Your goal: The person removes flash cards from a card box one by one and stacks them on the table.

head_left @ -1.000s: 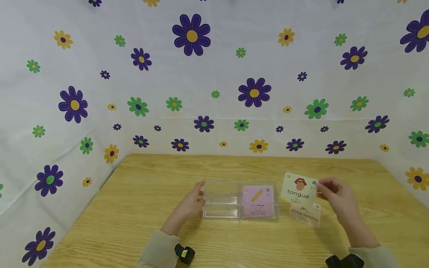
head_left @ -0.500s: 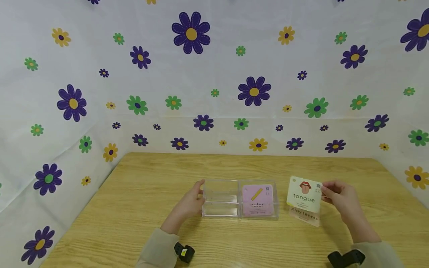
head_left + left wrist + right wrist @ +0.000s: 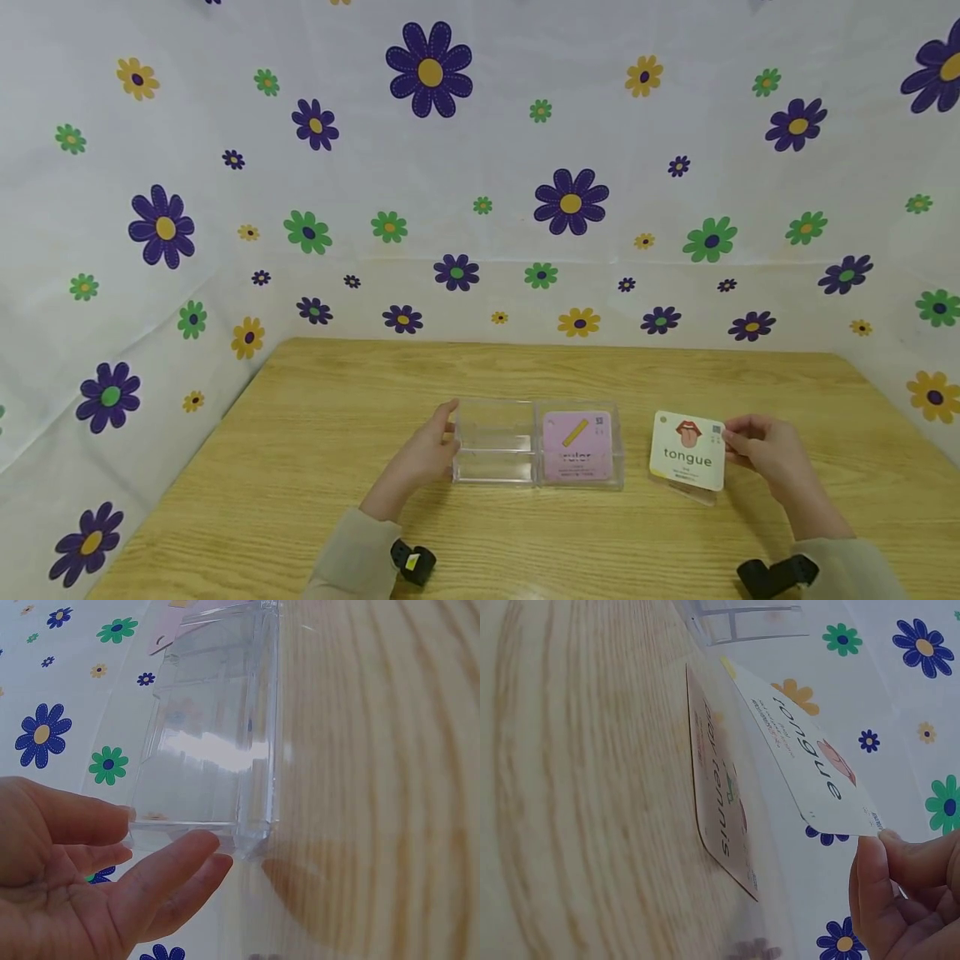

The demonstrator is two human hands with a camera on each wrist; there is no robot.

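My right hand point(image 3: 772, 454) pinches the right edge of a pale green flash card point(image 3: 686, 457) with a mouth picture and the word "tongue". It is held tilted above a pinkish "play tennis" flash card point(image 3: 716, 780) lying on the table, with a gap between them in the right wrist view. From the head view that lower card is mostly covered. My left hand point(image 3: 420, 454) touches the left end of a clear plastic box point(image 3: 495, 442), fingertips along its end wall. The box has two compartments: the left one holds nothing, and a pink "ruler" flash card point(image 3: 577, 446) sits in the right one.
The wooden table point(image 3: 375, 367) runs back to a white cloth point(image 3: 510, 150) printed with flowers, which also hangs at both sides. A black wrist strap point(image 3: 412, 562) is on each sleeve.
The "tongue" card has moved right and down with my right hand, now covering most of the "play tennis" card in the head view. My left hand and the box have stayed in place.
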